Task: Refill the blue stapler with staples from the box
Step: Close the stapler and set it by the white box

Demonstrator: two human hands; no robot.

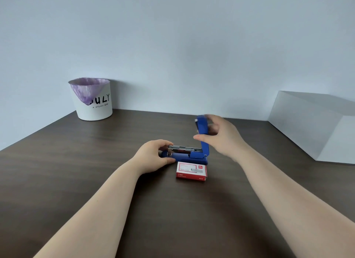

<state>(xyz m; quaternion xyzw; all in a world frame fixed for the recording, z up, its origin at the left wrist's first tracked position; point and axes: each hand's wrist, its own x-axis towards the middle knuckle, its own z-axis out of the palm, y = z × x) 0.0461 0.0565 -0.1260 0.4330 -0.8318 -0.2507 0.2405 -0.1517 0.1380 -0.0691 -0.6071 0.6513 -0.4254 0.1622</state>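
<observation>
The blue stapler (194, 157) lies on the dark wooden table with its lid (202, 130) swung up almost vertical, so the metal staple channel (184, 149) lies bare. My left hand (153, 157) grips the stapler's front end and base. My right hand (221, 136) holds the raised lid, thumb on the near side and fingers behind it; it is a little blurred. A closed red and white staple box (191, 171) lies flat just in front of the stapler, touching neither hand.
A white bin (94, 104) with a purple liner stands at the back left against the wall. A grey-white box (315, 127) sits at the right edge. The table (76, 161) runs back to the wall.
</observation>
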